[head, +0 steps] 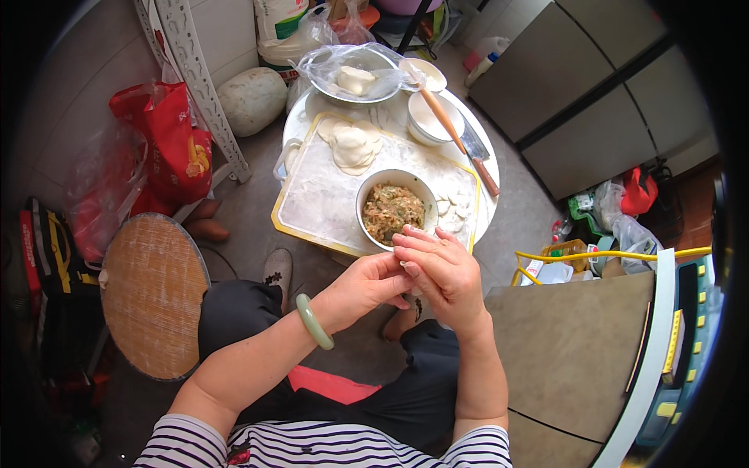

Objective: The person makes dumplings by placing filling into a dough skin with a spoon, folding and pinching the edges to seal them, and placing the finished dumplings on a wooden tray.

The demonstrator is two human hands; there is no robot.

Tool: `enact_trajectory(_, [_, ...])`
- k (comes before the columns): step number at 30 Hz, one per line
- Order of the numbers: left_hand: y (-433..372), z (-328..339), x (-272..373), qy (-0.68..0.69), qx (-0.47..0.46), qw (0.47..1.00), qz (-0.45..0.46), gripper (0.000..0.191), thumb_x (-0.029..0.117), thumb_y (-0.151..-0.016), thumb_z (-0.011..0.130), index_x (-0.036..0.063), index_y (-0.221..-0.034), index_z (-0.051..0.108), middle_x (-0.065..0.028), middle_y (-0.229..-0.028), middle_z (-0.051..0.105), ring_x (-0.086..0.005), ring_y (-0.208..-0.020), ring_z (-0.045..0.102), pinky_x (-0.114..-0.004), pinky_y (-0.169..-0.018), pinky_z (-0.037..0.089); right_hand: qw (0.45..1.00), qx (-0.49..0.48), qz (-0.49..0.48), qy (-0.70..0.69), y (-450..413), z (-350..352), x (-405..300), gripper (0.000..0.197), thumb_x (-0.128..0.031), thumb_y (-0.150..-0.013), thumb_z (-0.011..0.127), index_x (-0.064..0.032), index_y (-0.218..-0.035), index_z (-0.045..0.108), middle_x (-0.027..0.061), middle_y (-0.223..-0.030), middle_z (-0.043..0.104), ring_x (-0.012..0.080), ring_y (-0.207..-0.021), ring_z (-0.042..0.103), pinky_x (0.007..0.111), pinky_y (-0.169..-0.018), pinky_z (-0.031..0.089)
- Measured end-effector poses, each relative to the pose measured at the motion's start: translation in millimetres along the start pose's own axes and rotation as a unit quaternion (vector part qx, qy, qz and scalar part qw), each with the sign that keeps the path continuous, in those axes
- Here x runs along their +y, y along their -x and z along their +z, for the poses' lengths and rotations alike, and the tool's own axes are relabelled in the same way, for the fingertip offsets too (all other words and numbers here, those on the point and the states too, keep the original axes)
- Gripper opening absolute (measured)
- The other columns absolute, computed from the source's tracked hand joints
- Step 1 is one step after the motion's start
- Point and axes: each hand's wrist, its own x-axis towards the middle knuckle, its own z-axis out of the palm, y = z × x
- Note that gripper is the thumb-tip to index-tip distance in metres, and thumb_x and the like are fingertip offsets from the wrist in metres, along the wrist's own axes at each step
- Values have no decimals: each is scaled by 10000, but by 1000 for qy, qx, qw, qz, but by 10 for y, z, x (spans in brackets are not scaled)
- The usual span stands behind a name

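My left hand [377, 282], with a pale green bangle on its wrist, meets my right hand [447, 269] in front of the filling bowl. Between the fingers a small edge of pale dough [405, 264] shows; the rest is hidden. Just beyond them, a white bowl [434, 202] of minced filling [391, 212] stands on a floured, yellow-edged board [316, 202]. Round dough wrappers [353, 145] lie overlapping at the board's back left. Small folded dumplings [453, 210] lie to the right of the bowl.
Behind the board stand a plastic-covered metal bowl holding dough [356, 80] and a white bowl [432, 130] with a rolling pin [440, 117] across it. A knife [484, 175] lies at the round table's right edge. A round woven tray [155, 298] is at left, a cabinet [573, 351] at right.
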Motion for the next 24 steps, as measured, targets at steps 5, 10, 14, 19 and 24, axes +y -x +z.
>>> enact_trajectory(5, [-13, 27, 37, -44, -4, 999, -1, 296, 238, -959, 549, 80, -1209, 560, -1, -1117, 610, -87, -985, 577, -274, -808, 515, 992, 49, 67, -94, -14, 19, -15, 217, -163, -827, 667, -35, -1002, 684, 95, -1069, 683, 286, -1099, 612, 411, -947, 434])
enact_trajectory(10, [-40, -47, -89, -43, 11, 999, -21, 269, 234, -950, 563, 82, -1172, 579, 1, -1087, 622, -84, -974, 585, -274, -793, 518, 1000, 18, -21, 0, -25, 24, 26, 168, -98, -772, 695, -66, -935, 673, 46, -915, 701, 272, -1015, 645, 467, -913, 452])
enact_trajectory(14, [-38, -9, -82, -16, 2, 999, -33, 262, 239, -957, 553, 88, -1169, 576, -2, -1071, 626, -90, -977, 591, -275, -784, 523, 999, 26, -29, 33, -3, 57, 52, 139, -93, -788, 680, -59, -923, 676, 67, -947, 696, 275, -1020, 640, 462, -913, 457])
enact_trajectory(19, [-16, 35, 15, 6, 59, 998, -3, 329, 237, -960, 548, 91, -1249, 488, -20, -1120, 609, -112, -977, 605, -272, -779, 533, 956, 34, 146, -252, 126, 56, 68, 574, -156, -782, 704, -38, -1302, 491, 154, -1153, 623, 314, -1082, 597, 423, -945, 443])
enact_trajectory(24, [-18, 24, 57, 46, 79, 992, 84, 361, 224, -950, 566, 97, -1264, 442, -50, -1167, 587, -131, -994, 615, -266, -774, 537, 974, 37, 185, -128, 157, 86, -10, 692, -22, -718, 710, -44, -1354, 439, 127, -986, 627, 258, -903, 607, 352, -827, 477])
